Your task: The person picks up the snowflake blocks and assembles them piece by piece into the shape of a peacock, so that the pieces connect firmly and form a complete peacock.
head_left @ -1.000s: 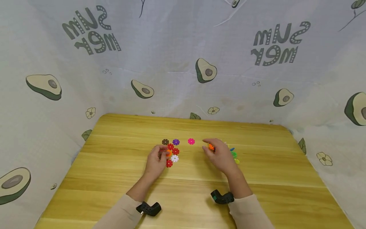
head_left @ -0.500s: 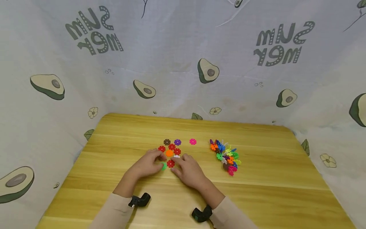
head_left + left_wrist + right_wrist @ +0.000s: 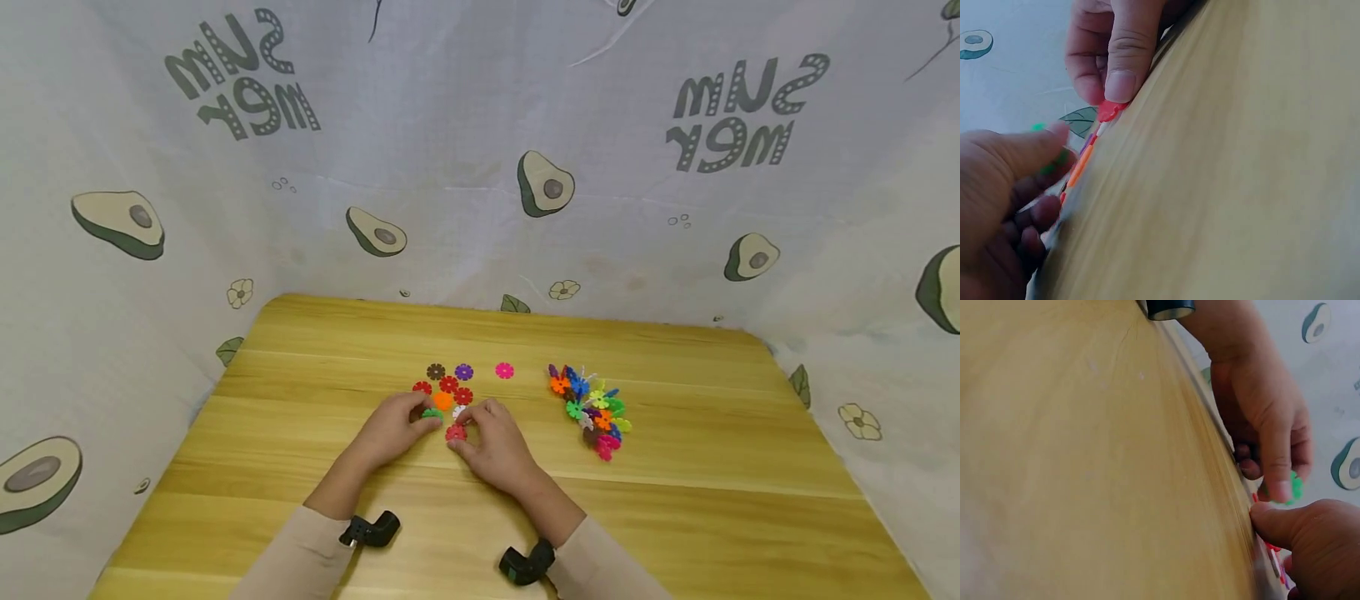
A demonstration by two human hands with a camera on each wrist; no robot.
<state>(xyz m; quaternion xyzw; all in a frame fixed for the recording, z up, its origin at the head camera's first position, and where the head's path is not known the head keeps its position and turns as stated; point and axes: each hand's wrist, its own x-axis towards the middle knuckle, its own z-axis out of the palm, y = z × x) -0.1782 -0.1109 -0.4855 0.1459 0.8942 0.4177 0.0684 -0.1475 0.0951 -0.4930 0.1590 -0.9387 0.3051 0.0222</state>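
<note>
1. Right hand pinches red disc, near side of cluster.
2. Left hand pinches green disc, just beside orange disc.
3. Mixed pile well right of both hands.
4. Brown disc, purple disc, pink disc along far side.

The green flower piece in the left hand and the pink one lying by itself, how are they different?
The green piece is green, while the pink piece is bright pink. The left hand pinches the green piece; the pink piece lies flat on the table with no hand on it. Fingers partly hide the green piece, but the pink piece shows whole. Both are small, with bumpy edges.
</note>
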